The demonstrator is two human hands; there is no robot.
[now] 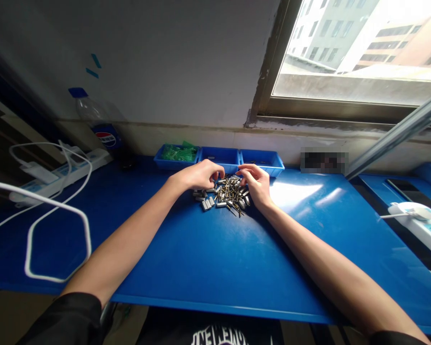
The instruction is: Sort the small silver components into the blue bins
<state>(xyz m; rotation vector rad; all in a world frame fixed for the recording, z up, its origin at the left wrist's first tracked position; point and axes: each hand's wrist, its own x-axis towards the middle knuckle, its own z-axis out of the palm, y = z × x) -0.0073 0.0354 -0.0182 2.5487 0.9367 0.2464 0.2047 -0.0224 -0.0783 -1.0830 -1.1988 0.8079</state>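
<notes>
A heap of small metal parts [229, 192], slim brass-coloured pins mixed with short silver-grey pieces, lies on the blue table. My left hand [203, 173] is at the heap's upper left edge, fingers curled and thumb bent in towards them. Across from it, my right hand [256, 182] hovers at the upper right edge, its fingers bent in a loose pinch. Anything between the fingertips of either hand is too small or hidden to make out. Several silver-grey blocks [207, 204] lie together at the heap's lower left, below my left hand.
Behind the heap stand three joined blue trays: the left tray [158, 160] holds green plastic, the middle tray [221, 154] and right tray [278, 163] a few small bits. A cola bottle [106, 136], white cable [88, 230] and power strip [102, 157] are at left; another power strip [422, 225] is at right.
</notes>
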